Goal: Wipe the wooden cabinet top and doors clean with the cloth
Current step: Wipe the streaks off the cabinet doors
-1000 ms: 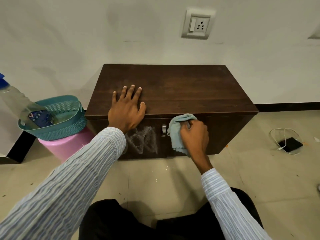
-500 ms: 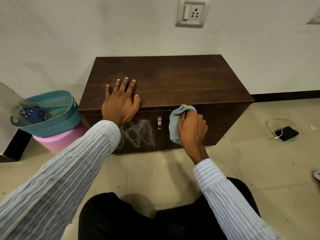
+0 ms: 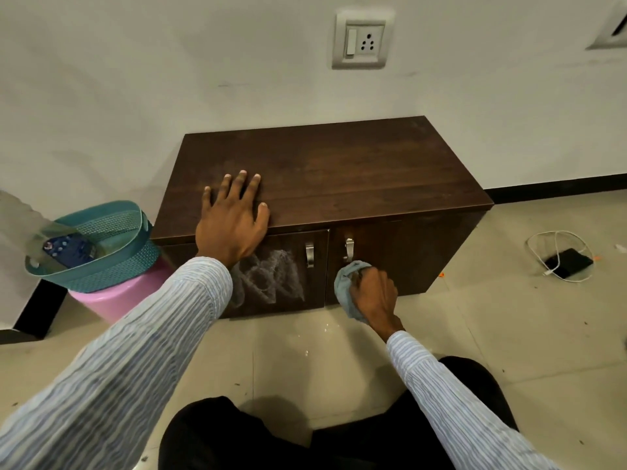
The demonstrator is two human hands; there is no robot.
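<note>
A low dark wooden cabinet point(image 3: 356, 171) stands against the white wall, with two doors and two metal handles point(image 3: 309, 254). White smeared marks point(image 3: 271, 279) cover the left door. My left hand point(image 3: 234, 218) lies flat, fingers spread, on the front left edge of the top. My right hand point(image 3: 373, 295) is shut on a light blue cloth point(image 3: 344, 286) and presses it against the lower part of the right door, just below its handle point(image 3: 348, 249).
A teal basket point(image 3: 112, 262) holding a clear spray bottle point(image 3: 20, 218) sits on a pink stool point(image 3: 118, 300) left of the cabinet. A black device with a white cable point(image 3: 568, 262) lies on the tiled floor at right. My knees are at the bottom.
My right hand has slid the cloth down the right door, from near its top edge to below the handle. The left hand stays on the top. The camera view has shifted.
</note>
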